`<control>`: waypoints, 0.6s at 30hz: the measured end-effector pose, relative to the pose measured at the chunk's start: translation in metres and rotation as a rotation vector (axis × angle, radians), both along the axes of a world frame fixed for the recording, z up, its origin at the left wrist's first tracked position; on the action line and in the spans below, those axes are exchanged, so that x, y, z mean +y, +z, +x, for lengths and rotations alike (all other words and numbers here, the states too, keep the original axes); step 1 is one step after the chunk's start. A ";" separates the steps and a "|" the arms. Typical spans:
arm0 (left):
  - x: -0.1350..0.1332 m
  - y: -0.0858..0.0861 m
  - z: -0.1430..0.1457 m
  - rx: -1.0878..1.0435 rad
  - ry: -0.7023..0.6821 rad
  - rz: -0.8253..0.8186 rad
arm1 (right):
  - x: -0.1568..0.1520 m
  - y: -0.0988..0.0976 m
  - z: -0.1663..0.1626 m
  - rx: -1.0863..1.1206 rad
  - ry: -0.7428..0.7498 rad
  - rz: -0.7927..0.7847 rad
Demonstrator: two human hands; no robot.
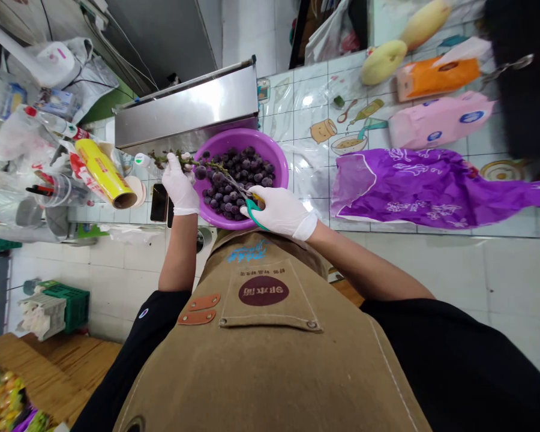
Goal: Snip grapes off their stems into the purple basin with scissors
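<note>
A purple plastic bowl [279,165] holds several dark grapes [245,171]. My left hand [179,183], in a white glove, is closed round a green grape stem [180,157] held over the bowl's left rim. My right hand [281,211], also gloved, grips teal-handled scissors [252,207] whose blades point at the stem over the grapes.
A steel box [189,111] stands behind the bowl. A yellow cling-film roll [103,171], bottles and a phone [159,203] lie to the left. A purple bag [427,186], pink and orange packets and pale fruit [383,61] sit on the tiled counter to the right.
</note>
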State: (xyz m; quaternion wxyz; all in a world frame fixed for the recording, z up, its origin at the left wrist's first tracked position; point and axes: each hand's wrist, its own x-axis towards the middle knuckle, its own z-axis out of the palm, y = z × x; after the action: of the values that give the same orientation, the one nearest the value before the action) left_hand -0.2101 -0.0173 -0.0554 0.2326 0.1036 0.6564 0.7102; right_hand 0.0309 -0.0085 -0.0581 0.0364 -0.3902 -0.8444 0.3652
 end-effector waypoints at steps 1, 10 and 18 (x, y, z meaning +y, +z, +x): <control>0.000 0.000 0.000 0.012 0.006 0.007 | -0.001 0.003 0.000 -0.017 0.008 0.009; -0.005 -0.002 0.006 0.117 -0.013 0.073 | -0.009 0.025 -0.002 -0.150 0.023 0.005; -0.019 0.001 0.024 0.196 -0.104 0.178 | -0.002 0.022 -0.017 -0.111 0.002 0.039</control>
State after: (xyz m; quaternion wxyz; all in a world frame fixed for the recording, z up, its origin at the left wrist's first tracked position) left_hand -0.1858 -0.0361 -0.0541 0.1941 0.2265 0.6042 0.7389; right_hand 0.0136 -0.0108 -0.0360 -0.0030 -0.4083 -0.8524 0.3266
